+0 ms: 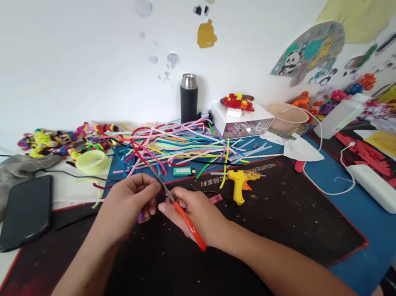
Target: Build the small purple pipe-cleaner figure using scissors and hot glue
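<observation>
The right hand [197, 209] is clamped on scissors [185, 219], metal blades aimed at eleven o'clock: probably light and rigid, best held by the smooth red loops. At its ten o'clock, the left hand [135, 194] pinches a mostly hidden purple piece [142, 218], likely soft. Slender, bendy-looking pipe cleaners [178, 144] lie at twelve.
</observation>
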`<state>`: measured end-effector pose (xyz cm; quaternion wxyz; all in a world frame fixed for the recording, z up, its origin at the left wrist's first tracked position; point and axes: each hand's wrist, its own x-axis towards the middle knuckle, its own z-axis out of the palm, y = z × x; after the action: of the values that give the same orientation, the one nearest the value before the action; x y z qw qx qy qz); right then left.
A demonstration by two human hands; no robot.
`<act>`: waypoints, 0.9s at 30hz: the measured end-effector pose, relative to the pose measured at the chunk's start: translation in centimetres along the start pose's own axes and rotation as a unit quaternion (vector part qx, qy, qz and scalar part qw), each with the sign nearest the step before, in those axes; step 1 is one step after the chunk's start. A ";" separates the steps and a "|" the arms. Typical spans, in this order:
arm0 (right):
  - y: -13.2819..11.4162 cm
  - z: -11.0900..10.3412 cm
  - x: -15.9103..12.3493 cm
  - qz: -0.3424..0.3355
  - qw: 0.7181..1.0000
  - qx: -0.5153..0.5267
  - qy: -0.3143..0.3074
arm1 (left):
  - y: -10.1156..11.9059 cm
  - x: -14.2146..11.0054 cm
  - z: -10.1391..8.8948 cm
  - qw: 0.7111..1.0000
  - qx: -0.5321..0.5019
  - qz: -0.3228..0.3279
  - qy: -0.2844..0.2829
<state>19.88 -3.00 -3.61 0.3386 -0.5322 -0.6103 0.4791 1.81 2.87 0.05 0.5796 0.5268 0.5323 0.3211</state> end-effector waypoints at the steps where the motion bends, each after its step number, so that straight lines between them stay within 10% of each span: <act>1: 0.0 0.1 0.1 -0.001 1.000 0.003 0.003 | -0.1 0.0 -0.1 1.000 0.021 0.009 0.004; 27: 0.6 3.4 -1.3 0.257 0.932 0.247 -0.067 | -2.0 1.2 -0.5 0.945 0.315 0.075 -0.047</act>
<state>17.20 -5.02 -5.12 0.2828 -0.5371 -0.3367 0.7198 1.21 3.67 -2.17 0.3826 0.7353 0.5377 0.1543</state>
